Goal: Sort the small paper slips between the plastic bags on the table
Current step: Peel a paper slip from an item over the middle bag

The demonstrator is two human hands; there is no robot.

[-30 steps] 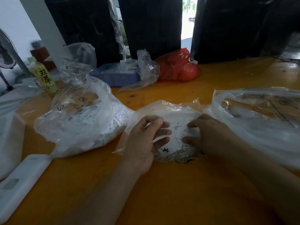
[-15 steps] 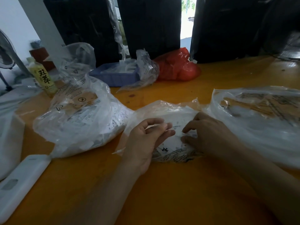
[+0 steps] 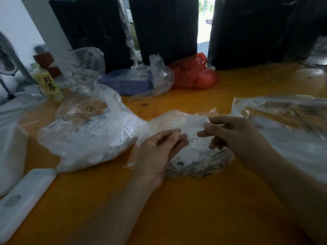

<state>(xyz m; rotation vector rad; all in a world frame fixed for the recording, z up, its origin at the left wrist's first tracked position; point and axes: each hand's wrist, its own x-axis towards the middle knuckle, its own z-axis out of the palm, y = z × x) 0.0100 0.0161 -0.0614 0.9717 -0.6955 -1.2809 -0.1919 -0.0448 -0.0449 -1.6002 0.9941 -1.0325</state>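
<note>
A small clear plastic bag holding white paper slips lies in the middle of the orange table. Both hands hover over it. My left hand pinches the bag's plastic between thumb and fingers. My right hand pinches a white paper slip, lifted above the bag. A bigger clear bag stuffed with slips sits to the left. Another large clear bag lies to the right, partly behind my right forearm.
A white flat case lies at the near left edge. A yellow drink bottle, a blue tray and a red bag stand at the back. Dark panels close off the far side.
My hands rose from pressing flat on the middle bag. The left now pinches the plastic, and the right has drawn a white slip upward.
</note>
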